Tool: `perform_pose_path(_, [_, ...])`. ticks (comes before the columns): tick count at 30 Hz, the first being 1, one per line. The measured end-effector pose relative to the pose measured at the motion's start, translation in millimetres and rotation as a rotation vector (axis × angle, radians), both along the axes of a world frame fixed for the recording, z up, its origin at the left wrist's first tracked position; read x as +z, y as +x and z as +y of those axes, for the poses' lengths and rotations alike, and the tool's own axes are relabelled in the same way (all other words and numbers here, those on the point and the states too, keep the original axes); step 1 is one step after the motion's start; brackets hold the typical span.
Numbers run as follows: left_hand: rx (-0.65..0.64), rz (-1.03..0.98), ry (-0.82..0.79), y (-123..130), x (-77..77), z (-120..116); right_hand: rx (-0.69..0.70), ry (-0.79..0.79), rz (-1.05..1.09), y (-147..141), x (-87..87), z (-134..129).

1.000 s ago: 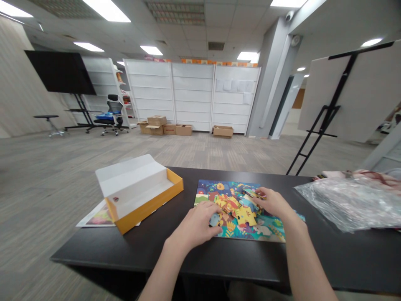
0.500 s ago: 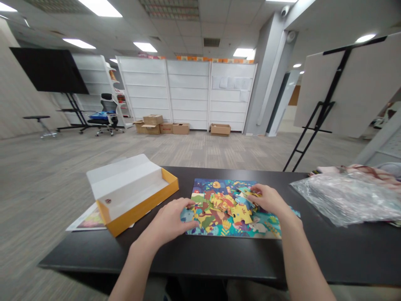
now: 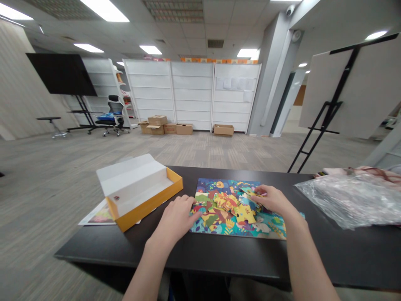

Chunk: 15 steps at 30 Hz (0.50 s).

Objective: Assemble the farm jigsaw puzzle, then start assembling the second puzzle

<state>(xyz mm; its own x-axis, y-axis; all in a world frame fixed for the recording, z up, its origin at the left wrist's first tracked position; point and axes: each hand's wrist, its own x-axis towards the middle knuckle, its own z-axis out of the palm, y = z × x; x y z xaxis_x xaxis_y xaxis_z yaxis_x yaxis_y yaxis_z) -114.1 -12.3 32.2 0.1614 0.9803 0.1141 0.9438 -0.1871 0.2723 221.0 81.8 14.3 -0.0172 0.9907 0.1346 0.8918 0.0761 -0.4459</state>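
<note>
A colourful jigsaw picture board [image 3: 238, 230] lies flat on the black table, with a heap of loose puzzle pieces [image 3: 225, 202] on its middle. At the board's left edge is my left hand [image 3: 178, 217], thumb and fingers apart with nothing held between them. My right hand [image 3: 273, 200] is over the right side of the board, fingers closed on a puzzle piece [image 3: 247, 191] that is tilted and partly hidden by the fingertips. Just below that hand, a yellow puzzle piece [image 3: 244, 213] rests on the heap.
An open yellow box [image 3: 150, 205] with a white inside stands on the table's left, partly over a printed sheet [image 3: 97, 217]. Clear plastic wrapping [image 3: 351, 200] covers the right end. The black table's [image 3: 238, 259] front edge is close to me. Cardboard boxes [image 3: 156, 125] stand against far shelves.
The whole view has shifted slightly to the right. My left hand has come closer to the board's left edge, its thumb and fingers nearer together. My right hand stays at the same spot over the pieces.
</note>
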Motion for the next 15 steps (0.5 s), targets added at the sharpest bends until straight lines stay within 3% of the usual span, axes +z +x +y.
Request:
perform_pose_path(7, [-0.147,-0.045,-0.069,44,-1.1,1,-0.026,-0.04,0.005,-5,6.9,-8])
perform_pose_path(15, [-0.122,0.008,-0.153,60,-3.3,16,-0.062,-0.038,-0.008,-5,9.8,-19])
